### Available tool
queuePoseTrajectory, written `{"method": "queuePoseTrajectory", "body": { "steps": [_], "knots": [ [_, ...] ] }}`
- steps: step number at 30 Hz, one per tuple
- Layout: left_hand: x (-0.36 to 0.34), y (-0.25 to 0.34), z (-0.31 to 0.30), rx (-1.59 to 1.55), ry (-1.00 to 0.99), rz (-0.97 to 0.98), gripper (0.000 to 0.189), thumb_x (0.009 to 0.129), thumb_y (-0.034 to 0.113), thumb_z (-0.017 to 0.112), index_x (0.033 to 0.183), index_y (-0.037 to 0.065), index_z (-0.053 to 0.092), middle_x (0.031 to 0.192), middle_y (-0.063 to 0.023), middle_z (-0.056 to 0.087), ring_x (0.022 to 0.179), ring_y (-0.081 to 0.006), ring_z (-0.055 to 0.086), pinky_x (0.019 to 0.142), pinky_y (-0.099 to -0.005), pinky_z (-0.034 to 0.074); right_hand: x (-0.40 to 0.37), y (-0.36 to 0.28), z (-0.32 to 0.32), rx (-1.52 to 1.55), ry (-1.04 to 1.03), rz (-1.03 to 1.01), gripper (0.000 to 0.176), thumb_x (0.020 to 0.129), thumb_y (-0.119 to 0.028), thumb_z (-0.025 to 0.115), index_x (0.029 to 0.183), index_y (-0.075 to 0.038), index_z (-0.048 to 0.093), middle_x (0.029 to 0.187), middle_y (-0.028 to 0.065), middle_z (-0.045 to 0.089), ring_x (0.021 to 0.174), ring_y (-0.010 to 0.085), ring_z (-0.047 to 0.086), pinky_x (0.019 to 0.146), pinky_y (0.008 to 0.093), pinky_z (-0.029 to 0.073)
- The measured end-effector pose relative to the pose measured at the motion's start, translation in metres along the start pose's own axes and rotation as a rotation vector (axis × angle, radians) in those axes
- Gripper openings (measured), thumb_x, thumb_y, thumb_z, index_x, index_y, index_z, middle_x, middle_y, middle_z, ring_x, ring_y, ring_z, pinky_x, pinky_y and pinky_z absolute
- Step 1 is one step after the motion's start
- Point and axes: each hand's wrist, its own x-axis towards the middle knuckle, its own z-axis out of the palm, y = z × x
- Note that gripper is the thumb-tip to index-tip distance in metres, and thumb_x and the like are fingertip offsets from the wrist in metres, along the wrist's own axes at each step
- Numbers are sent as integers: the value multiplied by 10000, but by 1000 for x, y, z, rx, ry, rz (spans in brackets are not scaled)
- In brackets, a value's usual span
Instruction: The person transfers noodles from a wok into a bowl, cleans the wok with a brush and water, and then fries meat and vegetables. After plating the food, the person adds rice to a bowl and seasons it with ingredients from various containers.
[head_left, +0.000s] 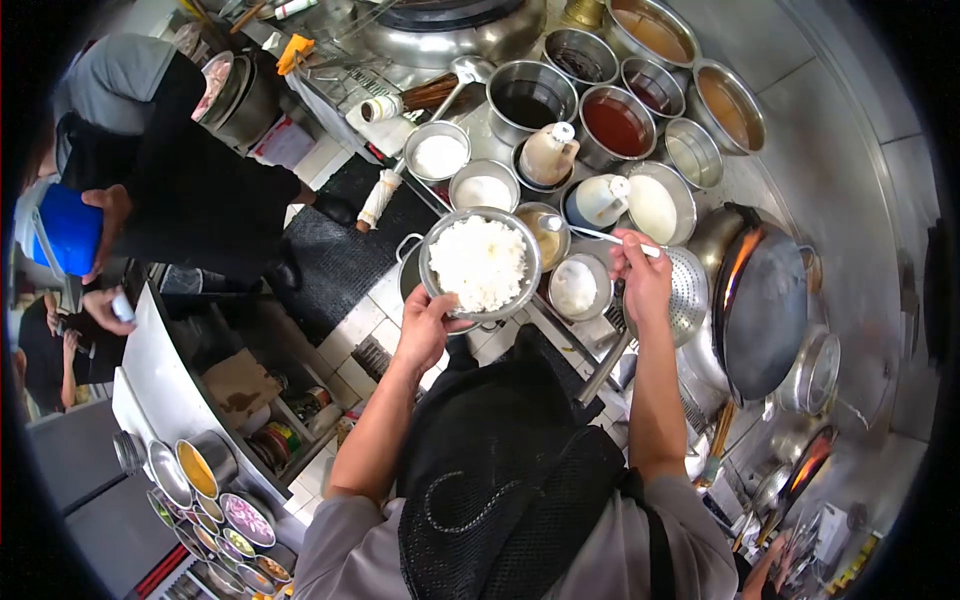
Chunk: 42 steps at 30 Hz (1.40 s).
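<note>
My left hand [428, 322] holds a metal bowl [433, 283] by its near rim; the bowl is heaped with white rice [478, 262]. My right hand [642, 277] grips a white-handled spoon [592, 234], whose tip reaches over a small bowl of brownish sauce [546, 238]. A small bowl of white powder [576, 286] sits just below the spoon.
Many steel seasoning bowls [617, 124] with sauces and powders crowd the counter ahead. A perforated strainer [688, 290] and a dark wok [762, 305] lie to the right. A person in black [190, 180] with a blue container [62, 228] stands at left. More ingredient bowls [215, 497] sit lower left.
</note>
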Motion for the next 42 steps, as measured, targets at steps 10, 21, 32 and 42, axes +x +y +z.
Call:
{"method": "queuePoseTrajectory", "body": {
  "steps": [10, 21, 32, 42],
  "knots": [
    [-15, -17, -37, 58, 78, 83, 273, 881, 38, 547, 1153, 26, 564, 1056, -108, 665, 909, -203, 669, 735, -367, 585, -2, 29, 18, -549, 59, 79, 260, 936, -264, 623, 1037, -32, 682, 787, 64, 669, 619, 93, 571, 537, 254, 479],
    [-24, -12, -63, 66, 202, 132, 253, 890, 38, 529, 1141, 46, 566, 1051, -87, 667, 861, -179, 677, 702, -320, 585, 22, 75, 7, -309, -97, 120, 286, 923, -277, 631, 1045, -23, 679, 812, 59, 652, 634, 93, 568, 555, 256, 502],
    [-19, -10, -43, 79, 148, 118, 247, 893, 41, 527, 1136, 37, 567, 1053, -94, 670, 861, -176, 672, 683, -314, 580, -4, 39, -42, 120, 5, 167, 239, 965, -207, 582, 1107, -20, 624, 823, 40, 631, 665, 100, 541, 560, 262, 472],
    [-20, -14, -36, 64, 124, 124, 264, 887, 39, 537, 1150, 45, 568, 1056, -89, 670, 863, -176, 673, 696, -317, 584, 6, 47, -26, -66, 3, 140, 278, 945, -235, 622, 1089, 1, 650, 822, 51, 641, 657, 79, 541, 546, 252, 497]
  ]
}}
